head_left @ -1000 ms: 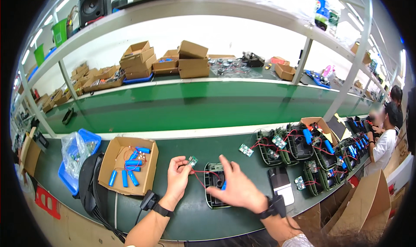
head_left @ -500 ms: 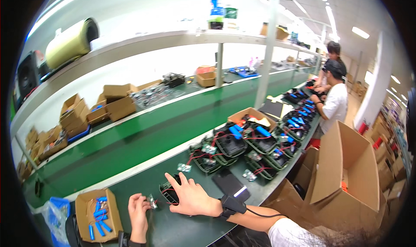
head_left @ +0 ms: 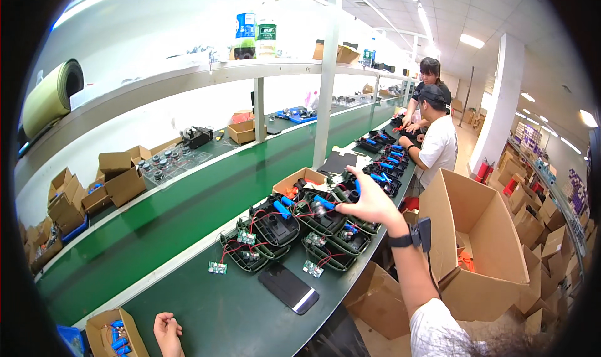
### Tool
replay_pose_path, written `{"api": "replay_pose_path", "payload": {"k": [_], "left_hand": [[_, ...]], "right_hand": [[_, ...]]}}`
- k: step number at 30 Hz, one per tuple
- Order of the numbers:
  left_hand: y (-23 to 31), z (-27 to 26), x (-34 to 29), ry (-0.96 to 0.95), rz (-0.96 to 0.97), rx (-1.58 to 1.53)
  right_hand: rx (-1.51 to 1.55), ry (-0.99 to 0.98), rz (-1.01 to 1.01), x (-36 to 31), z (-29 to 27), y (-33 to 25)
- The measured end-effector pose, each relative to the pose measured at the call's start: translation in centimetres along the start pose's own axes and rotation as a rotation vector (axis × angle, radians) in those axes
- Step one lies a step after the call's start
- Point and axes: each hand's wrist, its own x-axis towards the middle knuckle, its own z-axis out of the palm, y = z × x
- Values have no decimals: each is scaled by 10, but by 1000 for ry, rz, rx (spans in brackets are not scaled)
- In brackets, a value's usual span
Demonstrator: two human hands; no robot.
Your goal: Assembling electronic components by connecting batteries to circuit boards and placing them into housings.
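Note:
My right hand (head_left: 369, 201) reaches over the stacked housings at the middle right, thumb and fingers spread apart. Just under its fingertips is a dark green plastic housing (head_left: 307, 214) with a blue cylindrical battery (head_left: 323, 202) and red wires. Whether the fingers touch it I cannot tell. Low at the left, my left hand (head_left: 166, 333) rests near the bench top with its fingers curled and nothing visible in them. Nearest to it is a cardboard box (head_left: 139, 339) of blue batteries (head_left: 118, 335). Small green circuit boards (head_left: 218, 268) hang on wires from the housings.
A black phone (head_left: 288, 288) lies on the green bench (head_left: 206, 313). Large open cartons (head_left: 482, 232) stand beyond the bench's right edge. Two people (head_left: 435, 128) work farther along the bench. A green conveyor belt (head_left: 156, 225) and a shelf post (head_left: 327, 75) run along the far side.
My view has turned right. My right hand has moved from the front housing to the stack. My left hand no longer shows the small circuit board, and that housing has left the front spot.

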Motion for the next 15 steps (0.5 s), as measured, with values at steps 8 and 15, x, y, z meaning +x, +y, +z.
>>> {"api": "replay_pose_path", "payload": {"k": [8, 15], "left_hand": [[-51, -49, 30, -197, -187, -248], [-70, -66, 38, -239, -165, -133]], "right_hand": [[-54, -97, 43, 25, 13, 95], [-24, -158, -25, 22, 21, 101]]}}
